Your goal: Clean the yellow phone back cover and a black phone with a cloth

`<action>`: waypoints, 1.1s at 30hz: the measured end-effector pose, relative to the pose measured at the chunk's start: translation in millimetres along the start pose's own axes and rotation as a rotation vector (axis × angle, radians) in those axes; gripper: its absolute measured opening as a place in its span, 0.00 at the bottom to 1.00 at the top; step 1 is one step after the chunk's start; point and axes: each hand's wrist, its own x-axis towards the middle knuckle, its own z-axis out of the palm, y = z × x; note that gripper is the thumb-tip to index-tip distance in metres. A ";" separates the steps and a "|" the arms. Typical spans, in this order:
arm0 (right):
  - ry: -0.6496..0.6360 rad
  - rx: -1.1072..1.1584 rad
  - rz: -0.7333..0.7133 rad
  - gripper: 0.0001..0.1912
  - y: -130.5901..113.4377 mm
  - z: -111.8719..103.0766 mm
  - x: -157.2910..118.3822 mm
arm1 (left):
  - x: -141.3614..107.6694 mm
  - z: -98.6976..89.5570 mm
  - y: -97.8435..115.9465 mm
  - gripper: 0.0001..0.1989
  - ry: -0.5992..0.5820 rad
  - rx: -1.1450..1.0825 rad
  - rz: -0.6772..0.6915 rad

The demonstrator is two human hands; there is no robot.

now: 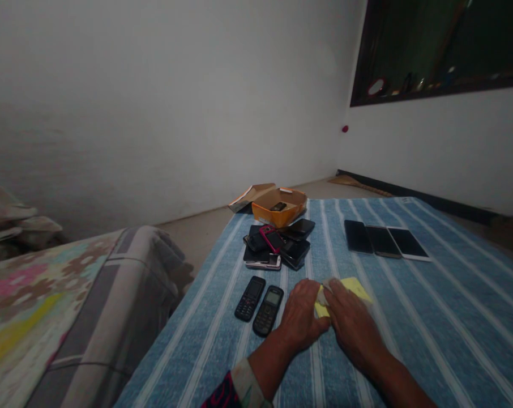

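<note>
My left hand (301, 313) and my right hand (350, 322) come together low over the striped cloth, right of the middle. A yellow cloth (354, 288) is bunched between them, with a greyish fold showing by the fingertips. My right fingers press down on this cloth, while my left hand curls against its near left side. Whether anything lies inside it is hidden. Just left of my left hand lie two dark keypad phones side by side, a plain black one (250, 298) and one with a greenish screen (268, 310).
A loose pile of several phones, including a pink-edged one (272, 238), lies farther back. Behind it stands an open orange box (277, 215) with a small phone inside. Three flat smartphones (383, 242) rest in a row at right. A flowered bedspread (48, 289) is at left.
</note>
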 end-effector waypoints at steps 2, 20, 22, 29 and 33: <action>-0.018 0.028 -0.008 0.21 2.1 -2.3 0.3 | -0.8 0.1 -0.5 0.24 0.003 -0.003 0.013; -0.048 0.018 0.149 0.21 51.0 2.1 -3.6 | -2.2 1.9 -2.5 0.29 -0.039 0.010 -0.026; -0.036 0.011 0.144 0.21 52.0 3.4 -5.4 | -1.8 1.0 -0.2 0.26 -0.036 0.015 -0.043; 0.011 0.002 0.081 0.21 43.5 4.7 -11.9 | -3.0 2.1 2.0 0.27 -0.042 0.008 -0.053; 0.024 0.029 -0.026 0.21 23.5 2.9 -12.2 | -4.1 4.3 0.4 0.25 -0.032 0.007 -0.043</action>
